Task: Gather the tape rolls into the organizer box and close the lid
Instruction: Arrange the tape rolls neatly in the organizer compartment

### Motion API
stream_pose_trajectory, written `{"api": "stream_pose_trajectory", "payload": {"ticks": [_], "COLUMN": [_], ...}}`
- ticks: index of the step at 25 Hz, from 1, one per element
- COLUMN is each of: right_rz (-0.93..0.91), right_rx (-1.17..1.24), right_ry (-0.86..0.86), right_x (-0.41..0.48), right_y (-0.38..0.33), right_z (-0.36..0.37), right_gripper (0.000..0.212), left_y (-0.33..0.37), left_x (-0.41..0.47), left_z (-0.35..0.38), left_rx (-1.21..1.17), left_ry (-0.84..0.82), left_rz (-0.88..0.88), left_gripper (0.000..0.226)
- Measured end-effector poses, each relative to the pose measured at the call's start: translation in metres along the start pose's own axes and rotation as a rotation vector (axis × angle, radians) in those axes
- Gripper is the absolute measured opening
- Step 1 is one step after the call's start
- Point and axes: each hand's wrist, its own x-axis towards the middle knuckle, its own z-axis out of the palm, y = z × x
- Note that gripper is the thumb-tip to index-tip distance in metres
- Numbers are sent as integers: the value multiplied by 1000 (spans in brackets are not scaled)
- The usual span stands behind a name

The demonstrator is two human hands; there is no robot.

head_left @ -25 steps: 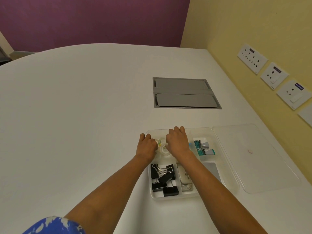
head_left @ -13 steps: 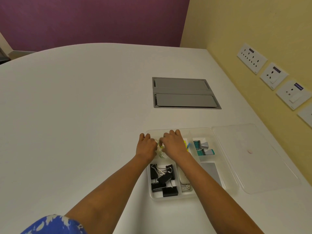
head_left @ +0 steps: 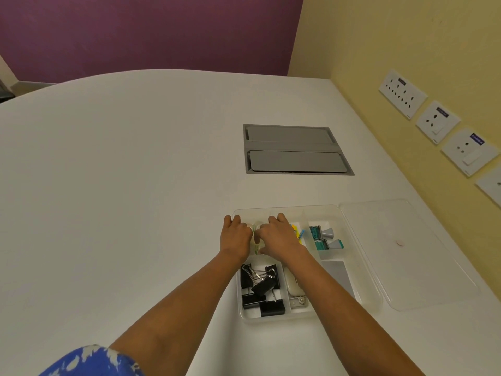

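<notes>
A clear plastic organizer box [head_left: 363,280] sits on the white table, its clear lid [head_left: 406,256] folded open flat to the right. My left hand [head_left: 235,237] and my right hand [head_left: 279,236] are both over the box's far-left compartment, fingers curled around clear tape rolls [head_left: 256,234] that show only as a pale sliver between the hands. Most of the tape is hidden under my fingers.
Other compartments hold black binder clips [head_left: 261,287], a white stapler [head_left: 294,287], teal correction tapes [head_left: 324,238], coloured sticky flags [head_left: 297,231] and a grey pad [head_left: 337,275]. A grey cable hatch [head_left: 294,149] lies farther back. Wall sockets [head_left: 436,122] line the yellow wall at right.
My right hand has slid left within the box, uncovering the coloured flags. My left hand has hardly moved.
</notes>
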Motion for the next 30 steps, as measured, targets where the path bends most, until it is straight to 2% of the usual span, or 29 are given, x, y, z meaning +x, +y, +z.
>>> {"api": "stream_pose_trajectory", "payload": {"ticks": [5,10,14,19,30], "right_rz": [13,159,144,114,159], "right_rx": [20,156,96,10,-21], "right_ry": [-15,111,43,3,-15], "right_x": [2,12,21,25,25], "right_y": [2,14,16,13,10], "right_z": [2,0,1,3,0], "right_gripper": [25,33,42,42,36], "left_y": [4,0,-6,-10,-7], "left_x": [1,5,12,18,18], "left_z": [1,0,-1,1,3], "left_rx": [-36,-147,-154,-90,-7], "left_ry": [-12,56,27,-49,-35], "left_rz": [-18,1,59,77,44], "left_gripper": [23,27,34,37,30]}}
